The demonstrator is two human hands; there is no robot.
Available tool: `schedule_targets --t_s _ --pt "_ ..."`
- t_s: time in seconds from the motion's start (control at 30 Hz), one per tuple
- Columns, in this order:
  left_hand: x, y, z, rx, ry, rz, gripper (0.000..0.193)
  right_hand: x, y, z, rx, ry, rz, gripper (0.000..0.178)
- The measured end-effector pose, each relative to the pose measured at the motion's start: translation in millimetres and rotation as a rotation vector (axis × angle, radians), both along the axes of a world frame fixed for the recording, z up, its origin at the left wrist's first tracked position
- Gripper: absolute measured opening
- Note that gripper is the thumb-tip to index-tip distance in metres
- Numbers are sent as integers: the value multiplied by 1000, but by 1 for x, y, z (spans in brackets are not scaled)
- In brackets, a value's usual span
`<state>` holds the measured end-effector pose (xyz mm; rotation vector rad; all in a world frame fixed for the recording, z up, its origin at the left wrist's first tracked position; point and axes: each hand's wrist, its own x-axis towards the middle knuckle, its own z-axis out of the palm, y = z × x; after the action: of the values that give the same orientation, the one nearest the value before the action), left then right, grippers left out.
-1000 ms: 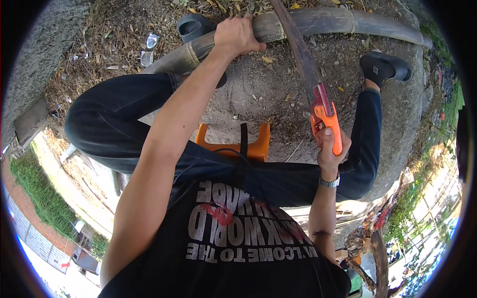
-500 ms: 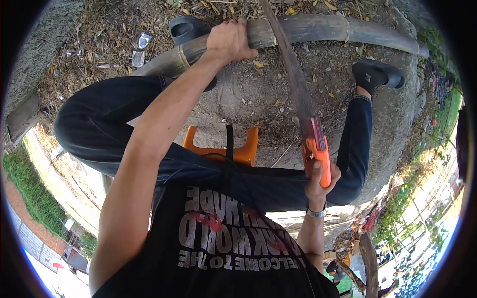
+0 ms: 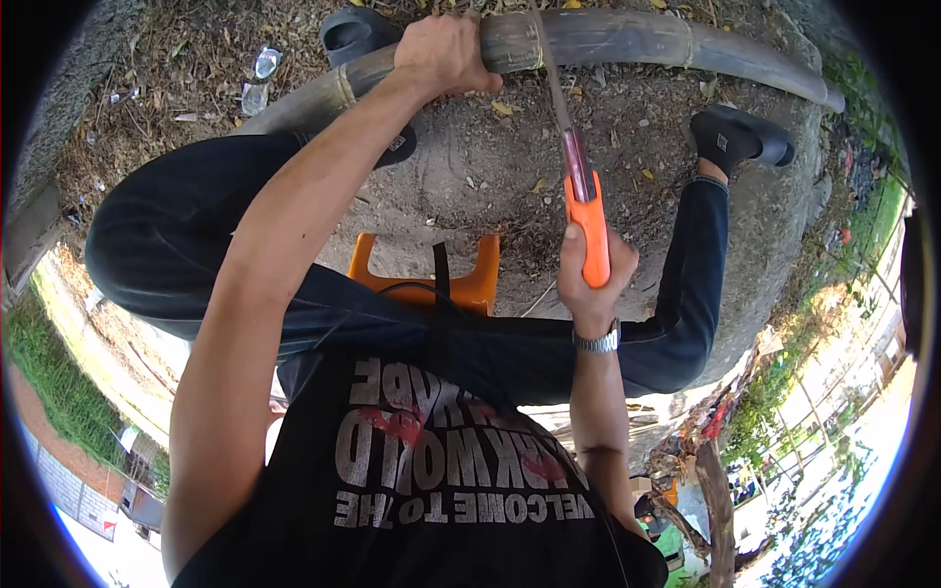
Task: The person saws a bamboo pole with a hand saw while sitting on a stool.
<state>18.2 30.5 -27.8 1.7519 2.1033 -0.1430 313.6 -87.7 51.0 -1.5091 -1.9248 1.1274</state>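
A thick grey-brown bamboo pole (image 3: 618, 39) with ringed joints lies across the ground in front of me. My left hand (image 3: 444, 55) grips it from above, closed round its top, left of a joint. My right hand (image 3: 598, 269) is closed round the orange handle of a handsaw (image 3: 589, 230). The saw's narrow blade points away from me and crosses the pole close to that joint, a short way right of my left hand. Whether the teeth have cut into the pole cannot be made out.
An orange plastic stool (image 3: 475, 284) is between my legs. One dark clog (image 3: 735, 137) is on my right foot; another dark clog (image 3: 358, 39) shows beyond the pole. Clear plastic litter (image 3: 255, 96) and dry leaves lie on the dirt at the left.
My right hand has pushed the saw forward and a little left, and the blade now stands more upright over the pole. My left hand keeps its grip; the view has shifted slightly.
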Motion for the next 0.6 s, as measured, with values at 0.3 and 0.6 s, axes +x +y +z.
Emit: schedule_targets --t_s 0.3,0.6 --pt "5 2 -1 -88 -17 -9 86 39 -19 8 -43 252 -253 26" --pt "4 13 6 -67 -2 -30 88 50 -52 31 -79 357 -418 26"
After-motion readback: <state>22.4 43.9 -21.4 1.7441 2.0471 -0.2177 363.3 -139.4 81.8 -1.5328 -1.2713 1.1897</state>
